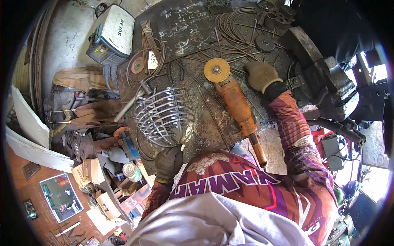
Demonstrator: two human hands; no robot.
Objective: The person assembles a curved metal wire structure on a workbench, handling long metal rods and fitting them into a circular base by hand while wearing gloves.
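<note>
On the workbench point(202, 136), left hand point(168, 164) at wire cage point(162, 117), probably steadying it; cannot tell its grip or that of right hand point(262, 76).

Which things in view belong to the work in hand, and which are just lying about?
Likely in use:
- metal rod cage, at the left hand
- angle grinder, near the right hand

Probably lying about:
- hammer
- tied rod bundle
- loose disc
</note>
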